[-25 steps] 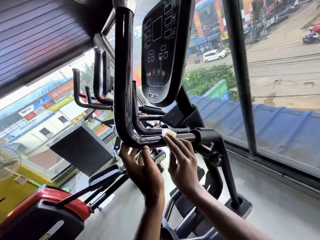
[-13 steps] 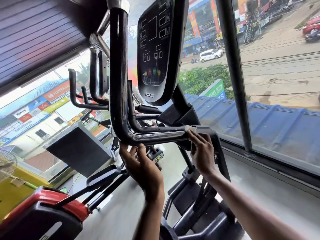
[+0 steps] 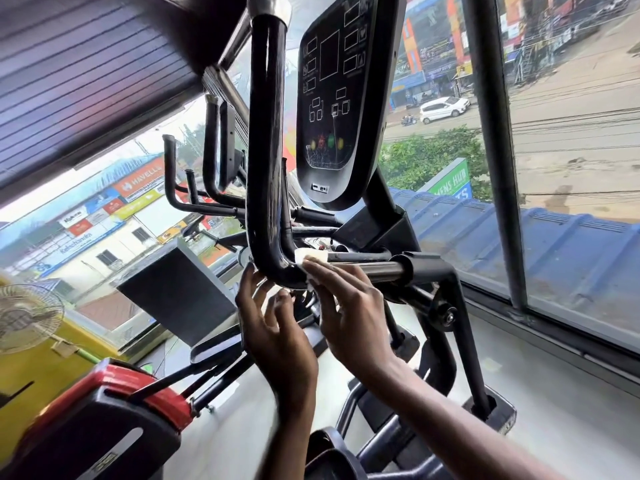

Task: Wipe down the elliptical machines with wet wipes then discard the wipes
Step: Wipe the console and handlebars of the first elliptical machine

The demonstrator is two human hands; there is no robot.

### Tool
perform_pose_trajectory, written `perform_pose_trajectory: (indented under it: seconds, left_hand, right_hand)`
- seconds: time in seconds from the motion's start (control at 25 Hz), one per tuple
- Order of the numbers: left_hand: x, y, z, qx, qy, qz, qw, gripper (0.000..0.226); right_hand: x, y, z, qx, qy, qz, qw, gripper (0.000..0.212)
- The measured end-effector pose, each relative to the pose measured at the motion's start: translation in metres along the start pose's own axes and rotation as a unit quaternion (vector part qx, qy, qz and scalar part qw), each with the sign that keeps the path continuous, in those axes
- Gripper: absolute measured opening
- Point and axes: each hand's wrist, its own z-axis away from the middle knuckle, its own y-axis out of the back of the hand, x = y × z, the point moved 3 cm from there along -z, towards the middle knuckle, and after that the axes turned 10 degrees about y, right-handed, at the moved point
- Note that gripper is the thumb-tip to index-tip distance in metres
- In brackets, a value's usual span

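The black elliptical handlebar [image 3: 265, 140] runs down and bends into a horizontal chrome bar [image 3: 377, 270]. A white wet wipe [image 3: 311, 253] lies on the bar just right of the bend. My right hand [image 3: 346, 306] presses it there with fairly straight fingers. Just left of it, my left hand [image 3: 277, 327] is raised with loosely spread fingers. Its fingertips touch the underside of the bend and it holds nothing. The black console [image 3: 334, 98] hangs above both hands.
Large window panes with a dark upright frame post [image 3: 491, 150] run along the right. A second machine's black handles [image 3: 211, 157] stand behind on the left. A red and black machine housing [image 3: 104, 420] sits low left, and pedal arms [image 3: 391, 441] lie below my hands.
My right hand slid the wipe right along the chrome bar to its collar, then back left to the bend. My left hand stayed under the bend.
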Motion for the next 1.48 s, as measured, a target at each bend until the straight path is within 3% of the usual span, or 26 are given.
perform_pose_trajectory:
  seconds: [0.48,0.88,1.08,1.48]
  left_hand:
    - [-0.007,-0.018,0.015,-0.006,0.007,-0.014,1.000,0.069]
    - [-0.009,-0.023,0.022,-0.004,0.032,0.009,0.999,0.073]
    - [-0.007,-0.020,0.021,-0.016,0.027,0.010,0.999,0.071]
    - [-0.007,0.010,-0.002,-0.049,0.012,0.017,0.999,0.053]
  right_hand:
    - [0.032,0.005,0.020,-0.002,0.053,0.059,0.997,0.034]
    - [0.140,0.041,0.055,0.021,-0.123,0.198,0.972,0.039]
    - [0.121,0.035,0.052,0.042,-0.159,0.192,0.968,0.040]
    - [-0.008,-0.002,0.017,0.060,-0.053,0.048,0.996,0.026]
